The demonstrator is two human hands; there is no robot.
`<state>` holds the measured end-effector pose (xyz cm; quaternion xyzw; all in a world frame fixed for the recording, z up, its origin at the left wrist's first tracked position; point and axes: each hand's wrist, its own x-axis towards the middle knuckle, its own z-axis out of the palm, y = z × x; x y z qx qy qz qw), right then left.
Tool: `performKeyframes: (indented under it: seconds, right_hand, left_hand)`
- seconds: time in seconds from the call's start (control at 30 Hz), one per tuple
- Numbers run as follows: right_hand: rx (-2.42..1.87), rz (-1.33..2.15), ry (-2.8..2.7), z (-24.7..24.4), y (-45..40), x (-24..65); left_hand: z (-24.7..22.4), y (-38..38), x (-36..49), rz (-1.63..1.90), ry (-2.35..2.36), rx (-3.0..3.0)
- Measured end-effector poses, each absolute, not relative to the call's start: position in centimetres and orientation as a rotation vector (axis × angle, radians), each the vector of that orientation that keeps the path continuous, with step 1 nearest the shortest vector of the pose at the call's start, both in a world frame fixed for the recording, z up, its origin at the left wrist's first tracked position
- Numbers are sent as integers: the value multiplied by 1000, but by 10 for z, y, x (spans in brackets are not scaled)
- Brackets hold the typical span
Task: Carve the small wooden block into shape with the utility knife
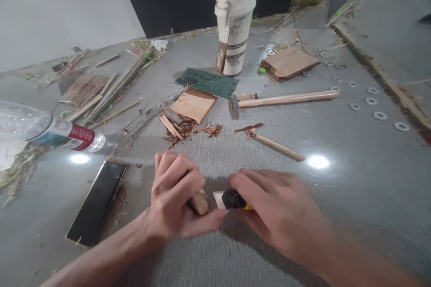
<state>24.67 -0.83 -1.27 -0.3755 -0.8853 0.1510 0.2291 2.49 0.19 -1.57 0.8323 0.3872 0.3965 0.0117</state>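
My left hand [177,197] is closed around a short piece of wood [201,202], whose rounded end sticks out toward the right. In my right hand [272,210], somewhat blurred, is a utility knife [233,199] with a black head and a bit of yellow. Its short blade points left at the wood, with a small gap between them. My left thumb stretches out below the blade, close to its lower edge. Most of the wood and of the knife's handle is hidden by my fingers.
Beyond my hands lie a thin stick [278,147], wood shavings [185,128], a wooden block [195,106], green sandpaper [207,82] and a hammer [286,99]. A cup [235,31] stands behind. A phone [97,204] and plastic bottle [63,132] lie left; several washers [380,115] lie right.
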Motion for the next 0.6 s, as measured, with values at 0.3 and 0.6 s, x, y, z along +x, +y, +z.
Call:
performKeyframes:
  seconds: [0.3,0.6]
  right_hand:
    - [-1022,457,-2498,-19,-7,245]
    - [-854,589,-2614,-19,-5,242]
  left_hand:
    - [-21,14,18,1292,1228,2642]
    - [-19,14,19,1173,1043,2651]
